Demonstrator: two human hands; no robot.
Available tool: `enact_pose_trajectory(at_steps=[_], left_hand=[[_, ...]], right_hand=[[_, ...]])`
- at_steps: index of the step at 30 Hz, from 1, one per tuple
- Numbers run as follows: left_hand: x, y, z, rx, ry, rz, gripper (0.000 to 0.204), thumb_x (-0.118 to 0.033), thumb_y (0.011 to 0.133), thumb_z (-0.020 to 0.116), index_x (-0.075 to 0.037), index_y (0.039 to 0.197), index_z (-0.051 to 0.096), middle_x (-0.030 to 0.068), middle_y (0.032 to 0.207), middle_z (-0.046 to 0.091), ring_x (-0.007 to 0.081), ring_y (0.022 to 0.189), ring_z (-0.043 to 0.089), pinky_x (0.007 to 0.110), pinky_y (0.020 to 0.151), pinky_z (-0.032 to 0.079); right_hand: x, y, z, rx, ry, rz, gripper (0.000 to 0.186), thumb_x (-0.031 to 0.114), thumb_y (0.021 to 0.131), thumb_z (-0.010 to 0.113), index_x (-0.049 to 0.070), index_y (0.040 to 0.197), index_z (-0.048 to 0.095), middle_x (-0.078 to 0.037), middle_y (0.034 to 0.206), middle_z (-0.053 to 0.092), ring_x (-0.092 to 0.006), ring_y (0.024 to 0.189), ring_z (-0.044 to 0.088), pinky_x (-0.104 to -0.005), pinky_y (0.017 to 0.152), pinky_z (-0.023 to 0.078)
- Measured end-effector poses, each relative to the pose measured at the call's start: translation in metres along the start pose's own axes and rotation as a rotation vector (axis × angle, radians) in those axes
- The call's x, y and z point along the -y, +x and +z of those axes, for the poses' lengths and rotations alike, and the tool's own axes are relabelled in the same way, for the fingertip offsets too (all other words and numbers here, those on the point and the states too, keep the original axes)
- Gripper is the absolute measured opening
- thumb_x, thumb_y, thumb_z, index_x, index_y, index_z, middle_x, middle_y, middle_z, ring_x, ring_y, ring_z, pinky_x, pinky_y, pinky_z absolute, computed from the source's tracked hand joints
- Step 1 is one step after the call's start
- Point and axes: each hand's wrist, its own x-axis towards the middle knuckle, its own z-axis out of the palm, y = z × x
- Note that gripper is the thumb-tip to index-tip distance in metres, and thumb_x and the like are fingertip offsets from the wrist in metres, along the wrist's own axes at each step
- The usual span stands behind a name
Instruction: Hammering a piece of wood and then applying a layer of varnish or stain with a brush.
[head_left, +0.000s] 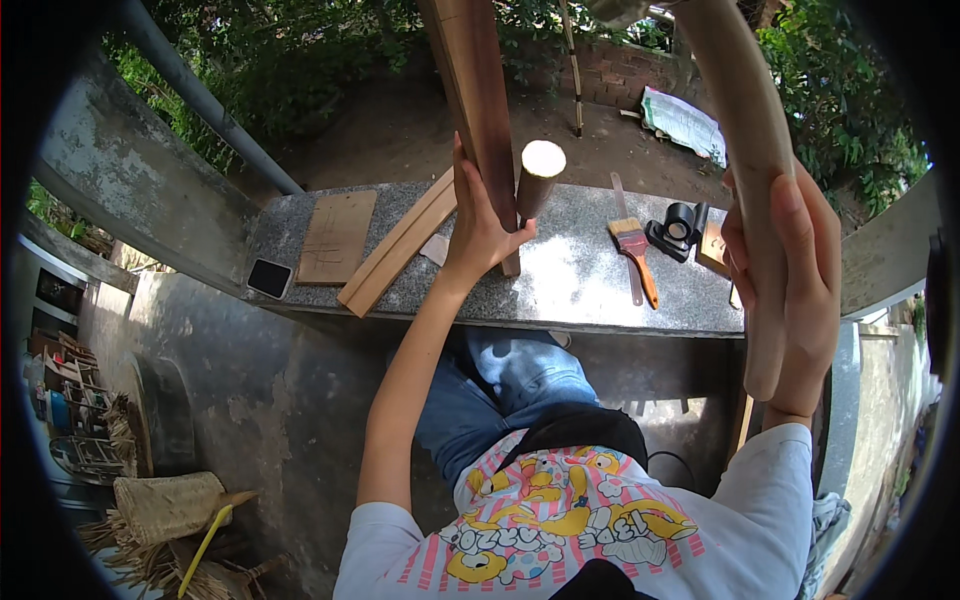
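Observation:
My left hand (480, 220) grips a long upright wooden board (470, 80), whose lower end stands on the granite ledge (560, 310). Beside the board is a dark tapered handle (535, 195) with a pale round top, its lower end at my left thumb; what lies below it is hidden. My right hand (790, 260) is closed around a long, curved wooden handle (755, 110), raised at the right. A metal head (620, 10) at its far end is mostly cut off by the upper edge of the view.
On the ledge lie a phone (270, 276), a flat board (330, 240), a wooden strip (395, 245), a paintbrush (633, 250), a steel ruler (617, 188), a black device (675, 230) and a small wooden block (711, 247). Woven items (170, 500) sit on the floor at lower left.

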Motion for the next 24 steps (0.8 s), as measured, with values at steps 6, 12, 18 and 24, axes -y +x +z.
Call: enact_pose_trajectory(at_steps=[6, 12, 18, 24], left_hand=[[-0.001, 0.004, 0.0, -0.055, -0.129, 0.025, 0.136, -0.019, 0.062, 0.084, -0.013, 0.149, -0.02, 0.0329, 0.152, -0.009, 0.0536, 0.141, 0.004, 0.058, 0.113, 0.026], [-0.003, 0.006, -0.002, -0.049, -0.123, 0.033, 0.136, -0.019, 0.062, 0.084, -0.01, 0.149, -0.019, 0.0321, 0.153, -0.009, 0.0536, 0.141, 0.005, 0.057, 0.113, 0.027], [-0.003, 0.007, -0.002, -0.064, -0.085, 0.059, 0.137, -0.021, 0.06, 0.085, -0.008, 0.149, -0.019, 0.0316, 0.153, -0.009, 0.0527, 0.141, 0.004, 0.056, 0.114, 0.026], [0.001, 0.005, -0.007, -0.055, -0.121, 0.027, 0.139, -0.02, 0.058, 0.087, -0.007, 0.149, -0.018, 0.0308, 0.153, -0.008, 0.0519, 0.142, 0.003, 0.056, 0.114, 0.026]], right_hand=[[-0.051, -0.002, 0.003, 0.451, -0.371, 0.203, 0.037, 0.037, 0.102, 0.045, 0.001, 0.095, 0.053, 0.001, 0.055, 0.047, -0.0065, 0.043, 0.045, -0.0231, 0.043, 0.037], [-0.009, -0.003, -0.003, 0.139, -0.222, 0.115, 0.044, 0.044, 0.101, 0.045, 0.002, 0.1, 0.057, 0.002, 0.059, 0.046, -0.0042, 0.044, 0.041, -0.02, 0.041, 0.033], [-0.048, -0.01, -0.002, 0.396, -0.326, 0.294, 0.041, 0.041, 0.101, 0.045, 0.001, 0.099, 0.054, 0.001, 0.059, 0.047, -0.0057, 0.045, 0.044, -0.0217, 0.041, 0.035], [-0.014, -0.003, -0.002, 0.161, -0.207, 0.077, 0.049, 0.047, 0.101, 0.039, 0.0, 0.106, 0.053, -0.001, 0.059, 0.047, -0.0035, 0.04, 0.041, -0.0174, 0.035, 0.03]])
